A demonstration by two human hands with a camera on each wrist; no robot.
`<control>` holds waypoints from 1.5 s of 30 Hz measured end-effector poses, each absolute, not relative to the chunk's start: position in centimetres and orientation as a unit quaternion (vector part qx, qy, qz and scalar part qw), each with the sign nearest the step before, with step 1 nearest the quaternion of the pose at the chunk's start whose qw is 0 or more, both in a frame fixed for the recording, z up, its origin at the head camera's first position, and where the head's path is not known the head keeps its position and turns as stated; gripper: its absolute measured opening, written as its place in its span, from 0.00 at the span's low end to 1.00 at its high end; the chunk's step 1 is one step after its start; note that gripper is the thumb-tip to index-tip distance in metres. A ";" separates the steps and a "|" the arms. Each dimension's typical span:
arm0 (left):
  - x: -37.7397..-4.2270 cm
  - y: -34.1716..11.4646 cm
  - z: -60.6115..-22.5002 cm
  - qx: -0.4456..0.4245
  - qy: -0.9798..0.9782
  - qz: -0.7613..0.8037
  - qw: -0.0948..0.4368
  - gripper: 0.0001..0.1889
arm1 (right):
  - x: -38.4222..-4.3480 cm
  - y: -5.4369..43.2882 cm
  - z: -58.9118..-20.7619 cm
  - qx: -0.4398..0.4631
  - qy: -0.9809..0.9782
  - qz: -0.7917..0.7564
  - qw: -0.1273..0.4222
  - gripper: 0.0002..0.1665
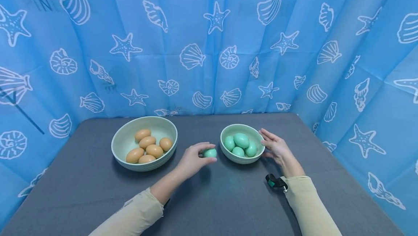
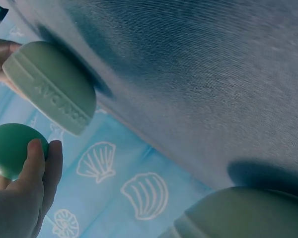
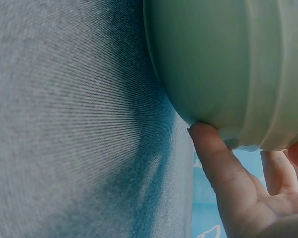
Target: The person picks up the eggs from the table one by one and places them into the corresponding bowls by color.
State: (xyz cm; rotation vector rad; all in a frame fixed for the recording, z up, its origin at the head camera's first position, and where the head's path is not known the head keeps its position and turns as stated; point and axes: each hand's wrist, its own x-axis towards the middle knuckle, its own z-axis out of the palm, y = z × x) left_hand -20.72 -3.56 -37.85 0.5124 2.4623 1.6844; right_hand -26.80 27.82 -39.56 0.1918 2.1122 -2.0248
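Note:
My left hand (image 1: 195,158) pinches a green egg (image 1: 209,153) between thumb and fingers, above the table and between two pale green bowls. In the left wrist view the same egg (image 2: 16,148) shows at the fingertips. The smaller bowl (image 1: 242,160), on the right, holds several green eggs (image 1: 241,140). My right hand (image 1: 277,147) rests against that bowl's right side, fingers by the rim and fairly straight. Its thumb (image 3: 208,148) touches low on the outer wall in the right wrist view. The larger bowl (image 1: 142,166), on the left, holds several brown eggs (image 1: 147,142).
Both bowls stand toward the back of a table with a grey cloth (image 1: 209,207). Behind the table hangs a blue curtain (image 1: 209,83) printed with white shells and starfish. A black strap (image 1: 275,182) with a green part sits at my right wrist.

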 end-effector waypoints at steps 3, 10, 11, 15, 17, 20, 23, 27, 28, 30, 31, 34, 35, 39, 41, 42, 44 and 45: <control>-20.8 -3.1 -37.7 0.166 0.810 0.560 0.057 0.20 | -26.8 27.8 -39.5 0.070 0.715 -0.688 0.105 0.36; -21.3 -1.9 -37.7 0.172 0.806 0.563 0.052 0.21 | -26.9 27.7 -39.4 0.070 0.710 -0.693 0.104 0.36; -21.4 -1.7 -37.7 0.172 0.806 0.565 0.052 0.21 | -26.9 27.8 -39.4 0.070 0.710 -0.693 0.104 0.36; -21.8 -0.8 -37.8 0.181 0.800 0.571 0.043 0.21 | -26.9 27.9 -39.4 0.070 0.710 -0.693 0.104 0.36; -22.0 -0.3 -37.9 0.185 0.797 0.574 0.034 0.21 | -26.9 27.9 -39.4 0.070 0.711 -0.692 0.103 0.36; -22.3 0.3 -38.0 0.190 0.796 0.574 0.020 0.21 | -26.9 27.8 -39.4 0.070 0.711 -0.692 0.104 0.36; -22.6 0.8 -38.1 0.189 0.796 0.575 0.017 0.21 | -26.9 27.8 -39.5 0.070 0.711 -0.692 0.106 0.36; -23.0 1.6 -38.0 0.188 0.797 0.574 0.016 0.21 | -26.9 27.9 -39.6 0.067 0.712 -0.691 0.107 0.36; -23.1 1.8 -37.9 0.189 0.799 0.571 0.015 0.21 | -26.9 27.9 -39.6 0.064 0.712 -0.691 0.107 0.36; -23.3 2.2 -37.8 0.189 0.801 0.568 0.013 0.21 | -26.9 28.0 -39.7 0.063 0.712 -0.691 0.107 0.36; -23.3 2.4 -37.8 0.189 0.802 0.566 0.012 0.21 | -26.9 28.0 -39.7 0.062 0.712 -0.691 0.106 0.36; -23.5 3.0 -37.8 0.186 0.806 0.562 0.013 0.20 | -26.9 28.1 -39.7 0.063 0.710 -0.694 0.106 0.36; -23.6 3.2 -37.9 0.185 0.807 0.560 0.013 0.20 | -26.9 28.1 -39.7 0.063 0.709 -0.694 0.105 0.36; -24.0 4.1 -38.3 0.185 0.815 0.549 0.010 0.20 | -26.8 28.0 -39.7 0.061 0.711 -0.692 0.103 0.36; -24.3 4.5 -38.5 0.186 0.825 0.534 0.006 0.20 | -26.8 27.9 -39.7 0.059 0.713 -0.691 0.102 0.36; -24.4 4.6 -38.6 0.186 0.831 0.525 0.003 0.21 | -26.8 27.9 -39.6 0.060 0.714 -0.690 0.102 0.36; -24.6 4.9 -38.8 0.185 0.844 0.504 -0.002 0.21 | -26.8 27.9 -39.6 0.059 0.712 -0.693 0.103 0.36; -24.7 5.0 -38.9 0.183 0.850 0.494 -0.005 0.21 | -26.8 28.0 -39.6 0.060 0.711 -0.693 0.103 0.36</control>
